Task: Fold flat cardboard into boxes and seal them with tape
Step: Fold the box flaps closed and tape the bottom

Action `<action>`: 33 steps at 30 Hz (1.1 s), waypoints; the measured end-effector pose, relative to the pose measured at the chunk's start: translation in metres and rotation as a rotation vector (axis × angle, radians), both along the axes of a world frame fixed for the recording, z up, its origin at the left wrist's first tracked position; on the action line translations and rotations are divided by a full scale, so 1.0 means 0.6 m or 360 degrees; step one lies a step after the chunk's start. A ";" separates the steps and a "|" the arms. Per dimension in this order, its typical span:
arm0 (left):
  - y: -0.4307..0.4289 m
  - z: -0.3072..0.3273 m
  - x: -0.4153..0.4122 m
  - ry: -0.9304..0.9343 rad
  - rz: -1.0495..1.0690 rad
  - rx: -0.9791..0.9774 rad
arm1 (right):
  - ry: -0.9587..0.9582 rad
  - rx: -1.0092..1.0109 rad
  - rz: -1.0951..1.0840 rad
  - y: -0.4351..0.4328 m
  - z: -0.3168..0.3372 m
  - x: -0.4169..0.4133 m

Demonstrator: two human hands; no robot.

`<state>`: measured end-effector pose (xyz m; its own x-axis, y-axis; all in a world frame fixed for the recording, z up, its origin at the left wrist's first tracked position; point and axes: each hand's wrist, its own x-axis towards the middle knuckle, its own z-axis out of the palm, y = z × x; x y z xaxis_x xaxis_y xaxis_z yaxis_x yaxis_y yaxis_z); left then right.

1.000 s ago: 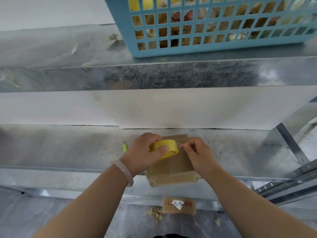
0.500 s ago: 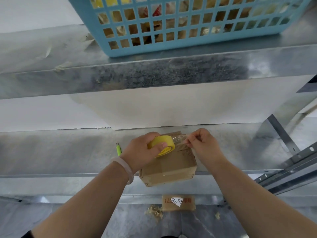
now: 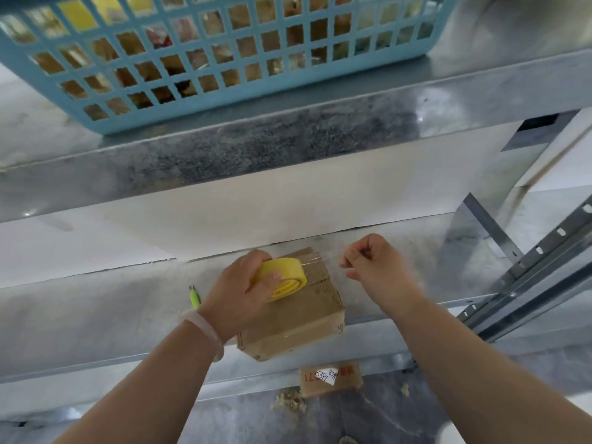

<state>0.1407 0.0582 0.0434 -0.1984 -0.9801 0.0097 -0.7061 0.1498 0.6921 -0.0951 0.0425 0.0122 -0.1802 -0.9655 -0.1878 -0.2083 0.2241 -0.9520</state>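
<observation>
Head view: left hand (image 3: pixel 238 291) grips the yellow tape roll (image 3: pixel 283 277) over the cardboard box (image 3: pixel 294 318), while right hand (image 3: pixel 373 267) pinches the clear tape strip (image 3: pixel 322 258).

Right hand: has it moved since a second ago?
Yes. The right hand has drawn rightward, from over the cardboard box to beyond its right edge, stretching clear tape from the yellow tape roll.

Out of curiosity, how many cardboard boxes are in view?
2: a box on the shelf under the tape roll; a labelled box lower down. The blue basket may hide more.
</observation>
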 end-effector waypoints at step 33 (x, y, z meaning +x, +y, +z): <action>-0.021 -0.011 -0.035 0.0053 0.0026 0.0186 | 0.0059 0.0474 0.0017 -0.021 -0.137 0.034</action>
